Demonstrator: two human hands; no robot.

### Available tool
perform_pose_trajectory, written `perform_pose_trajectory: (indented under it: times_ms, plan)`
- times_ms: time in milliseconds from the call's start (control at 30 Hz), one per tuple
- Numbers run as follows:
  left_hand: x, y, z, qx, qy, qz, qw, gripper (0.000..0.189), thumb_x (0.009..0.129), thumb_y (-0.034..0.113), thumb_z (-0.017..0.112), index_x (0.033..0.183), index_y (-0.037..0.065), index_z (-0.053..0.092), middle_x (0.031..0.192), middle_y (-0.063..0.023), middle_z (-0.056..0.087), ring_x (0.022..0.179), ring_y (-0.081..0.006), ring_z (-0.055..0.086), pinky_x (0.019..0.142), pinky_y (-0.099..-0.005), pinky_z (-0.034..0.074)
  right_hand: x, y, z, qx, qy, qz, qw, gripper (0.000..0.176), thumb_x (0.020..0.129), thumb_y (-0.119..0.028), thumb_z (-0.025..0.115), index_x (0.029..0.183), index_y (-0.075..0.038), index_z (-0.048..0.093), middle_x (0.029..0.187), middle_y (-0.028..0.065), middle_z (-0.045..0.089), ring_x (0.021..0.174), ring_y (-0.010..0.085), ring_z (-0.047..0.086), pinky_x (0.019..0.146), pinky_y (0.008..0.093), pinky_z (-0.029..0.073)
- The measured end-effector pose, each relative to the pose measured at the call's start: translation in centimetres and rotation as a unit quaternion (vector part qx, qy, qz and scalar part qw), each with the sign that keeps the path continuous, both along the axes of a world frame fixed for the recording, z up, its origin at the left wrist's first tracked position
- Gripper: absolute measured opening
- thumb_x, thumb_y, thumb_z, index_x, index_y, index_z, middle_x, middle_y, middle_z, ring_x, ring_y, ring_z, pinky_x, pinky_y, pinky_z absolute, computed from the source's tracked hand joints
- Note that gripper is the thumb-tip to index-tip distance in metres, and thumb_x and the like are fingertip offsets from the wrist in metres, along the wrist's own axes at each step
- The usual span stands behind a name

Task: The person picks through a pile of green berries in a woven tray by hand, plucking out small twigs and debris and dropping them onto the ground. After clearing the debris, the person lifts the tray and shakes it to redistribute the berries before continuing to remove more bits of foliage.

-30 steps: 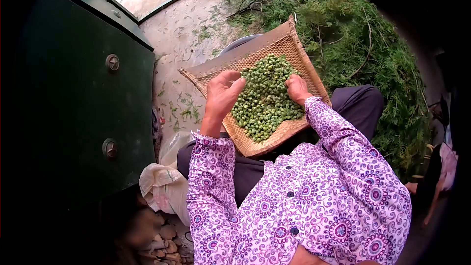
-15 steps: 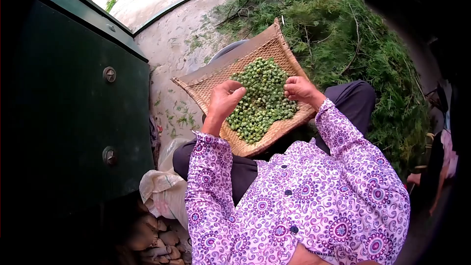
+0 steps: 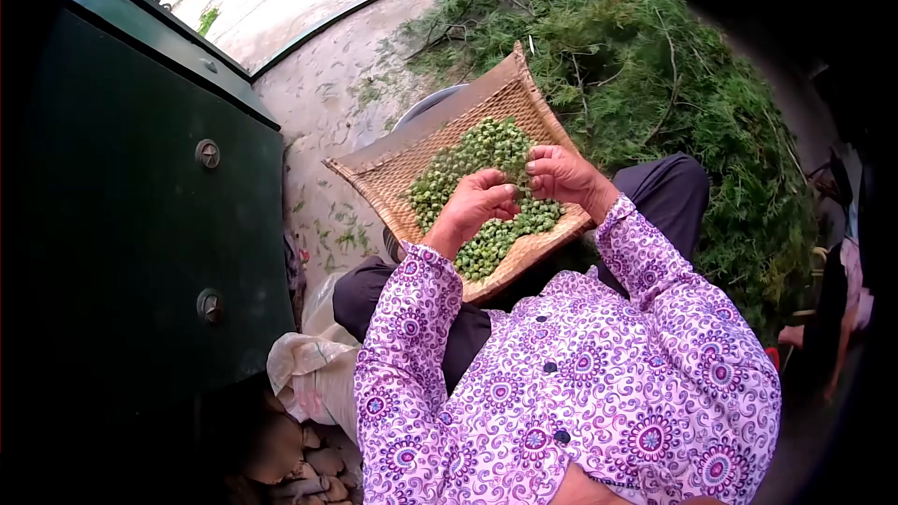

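A woven basket tray [image 3: 374, 178] rests tilted across my lap, bearing a heap of small round green cones or berries [image 3: 491, 248]. Over the middle of the heap is my left hand [image 3: 479, 209], its thumb and fingers pinched together. My right hand [image 3: 564, 178] is just to its right, also pinched, above the heap's right side. The fingertips of both hands are close together. Whatever lies between them is too small to make out.
Cut green branches [image 3: 627, 56] cover the floor at the upper right. A dark green metal door [image 3: 140, 196] stands at the left. A pale sack [image 3: 313, 374] lies beside my left knee. Behind the tray shows a round basin rim [image 3: 426, 105].
My left hand has moved right and inward over the heap, and my right hand has shifted slightly left. The hands are now much closer together.
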State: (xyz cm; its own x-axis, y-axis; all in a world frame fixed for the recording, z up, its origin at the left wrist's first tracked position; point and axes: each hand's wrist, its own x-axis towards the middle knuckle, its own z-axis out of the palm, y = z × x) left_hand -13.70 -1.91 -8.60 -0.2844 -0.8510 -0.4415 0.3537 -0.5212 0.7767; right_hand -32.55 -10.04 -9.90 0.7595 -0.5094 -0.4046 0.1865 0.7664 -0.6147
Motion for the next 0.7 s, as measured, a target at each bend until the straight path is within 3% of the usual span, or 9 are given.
perform_pose_trajectory:
  times_ms: [100, 233, 400, 433, 467, 567, 600, 633, 700]
  plan:
    - [-0.2, -0.1, 0.6, 0.008, -0.015, 0.021, 1.0, 0.013, 0.081, 0.007, 0.059, 0.092, 0.002, 0.054, 0.071, -0.0044, 0.058, 0.061, -0.0135, 0.059, 0.058, -0.0257, 0.051, -0.4, 0.2, 0.1, 0.012, -0.011, -0.014, 1.0, 0.006, 0.084, -0.006, 0.054, 0.083, -0.008, 0.049, 0.067, -0.0016, 0.055, 0.059, 0.0102, 0.059, 0.054, 0.0262, 0.05]
    - [0.1, -0.1, -0.4, 0.019, -0.049, 0.032, 0.998, 0.014, 0.079, 0.003, 0.058, 0.092, 0.001, 0.054, 0.071, -0.0047, 0.057, 0.059, -0.0122, 0.057, 0.055, -0.0245, 0.049, -1.4, -0.2, 0.7, 0.026, -0.09, -0.019, 0.995, 0.008, 0.084, -0.004, 0.054, 0.081, -0.009, 0.048, 0.068, -0.002, 0.053, 0.06, 0.0097, 0.057, 0.054, 0.0257, 0.049]
    - [0.6, 0.3, -1.3, -0.028, -0.209, -0.023, 0.977, 0.016, 0.074, 0.002, 0.057, 0.09, -0.001, 0.058, 0.075, -0.0057, 0.06, 0.061, -0.0133, 0.057, 0.057, -0.0258, 0.049, -5.6, -3.8, 1.7, -0.193, 0.125, -0.193, 0.954, 0.01, 0.08, -0.005, 0.057, 0.089, -0.004, 0.052, 0.068, -0.0008, 0.055, 0.06, 0.0093, 0.058, 0.052, 0.0248, 0.049]
    - [1.0, 0.9, -1.6, -0.127, -0.419, -0.073, 0.896, 0.025, 0.072, 0.007, 0.06, 0.095, -0.002, 0.06, 0.083, -0.0084, 0.063, 0.071, -0.0156, 0.059, 0.066, -0.0275, 0.049, -7.7, -5.7, 1.1, -0.449, 0.478, -0.17, 0.735, 0.02, 0.074, -0.007, 0.059, 0.091, 0.002, 0.055, 0.068, 0.0076, 0.059, 0.062, 0.0156, 0.06, 0.058, 0.0297, 0.05]
    - [1.2, 1.2, -1.4, -0.117, -0.426, -0.072, 0.894, 0.03, 0.07, 0.011, 0.061, 0.096, -0.003, 0.061, 0.086, -0.0112, 0.064, 0.076, -0.0189, 0.061, 0.071, -0.0293, 0.049, -10.1, -7.3, -3.3, -0.669, 0.562, -0.174, 0.454, 0.024, 0.067, -0.01, 0.059, 0.086, 0.003, 0.06, 0.072, 0.0157, 0.061, 0.066, 0.0237, 0.061, 0.064, 0.0332, 0.05]
    - [1.4, 1.4, -0.8, -0.108, -0.427, -0.053, 0.896, 0.035, 0.069, 0.016, 0.061, 0.098, -0.003, 0.061, 0.092, -0.015, 0.064, 0.084, -0.0228, 0.061, 0.077, -0.0315, 0.048, -10.7, -7.6, -4.1, -0.635, 0.611, -0.023, 0.472, 0.02, 0.065, -0.012, 0.06, 0.079, 0.001, 0.064, 0.077, 0.0174, 0.062, 0.069, 0.0286, 0.06, 0.067, 0.035, 0.049]
    - [1.5, 1.7, -0.8, -0.108, -0.421, -0.043, 0.9, 0.035, 0.07, 0.017, 0.061, 0.099, -0.003, 0.061, 0.094, -0.016, 0.063, 0.088, -0.0234, 0.061, 0.079, -0.0317, 0.047, -9.2, -6.1, -3.0, -0.582, 0.546, -0.091, 0.596, 0.014, 0.064, -0.013, 0.061, 0.069, 0.0, 0.062, 0.074, 0.0173, 0.061, 0.067, 0.0287, 0.06, 0.065, 0.0356, 0.048]
    - [1.6, 1.7, -1.4, -0.093, -0.406, -0.037, 0.908, 0.031, 0.074, 0.015, 0.062, 0.1, -0.002, 0.06, 0.092, -0.0106, 0.063, 0.083, -0.0162, 0.059, 0.075, -0.028, 0.047, -7.7, -5.2, -2.4, -0.581, 0.526, -0.076, 0.616, 0.015, 0.064, -0.013, 0.061, 0.07, 0.001, 0.06, 0.072, 0.017, 0.06, 0.067, 0.029, 0.06, 0.063, 0.0359, 0.047]
    - [1.9, 1.7, -1.3, -0.103, -0.407, -0.041, 0.907, 0.031, 0.076, 0.017, 0.062, 0.1, -0.002, 0.06, 0.09, -0.0096, 0.063, 0.08, -0.0151, 0.059, 0.073, -0.0272, 0.047, -5.1, -3.8, -3.6, -0.628, 0.473, -0.033, 0.617, 0.014, 0.064, -0.007, 0.057, 0.075, 0.001, 0.058, 0.072, 0.0193, 0.059, 0.067, 0.032, 0.059, 0.063, 0.0377, 0.047]
